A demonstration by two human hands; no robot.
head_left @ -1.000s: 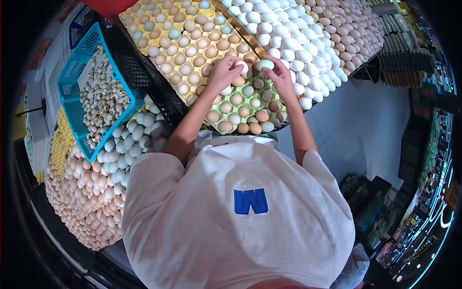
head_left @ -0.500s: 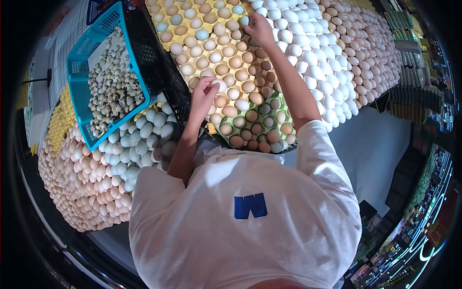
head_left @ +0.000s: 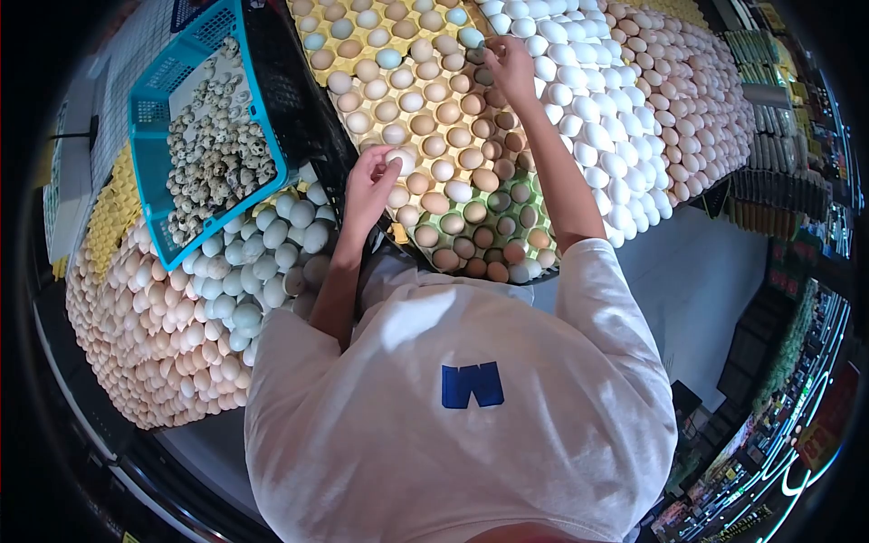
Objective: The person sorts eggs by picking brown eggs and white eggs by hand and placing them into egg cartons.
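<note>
My left hand (head_left: 367, 192) pinches a whitish egg (head_left: 401, 161) between thumb and fingers, over the near left part of a yellow egg tray (head_left: 350, 66). The tray holds brown, cream and pale blue eggs in its cups. At the tray's far right edge is my right hand (head_left: 512, 71), its fingers loosely bent and slightly apart. A pale blue egg (head_left: 470, 38) sits just left of those fingertips, with a small gap. Darker eggs lie in shadow under the right hand. Closer to my body, a green egg tray (head_left: 543, 220) holds brown and greenish eggs.
Rows of white eggs (head_left: 593, 136) lie right of the tray, with pinkish eggs (head_left: 683, 127) beyond. On the left, a blue plastic basket (head_left: 148, 154) holds speckled quail eggs (head_left: 217, 149). Bluish eggs (head_left: 262, 267) and light brown eggs (head_left: 154, 335) are heaped below it.
My right hand has drawn back slightly from the pale blue egg it was touching, leaving that egg in the tray. My left hand still holds the whitish egg. The view has shifted slightly.
</note>
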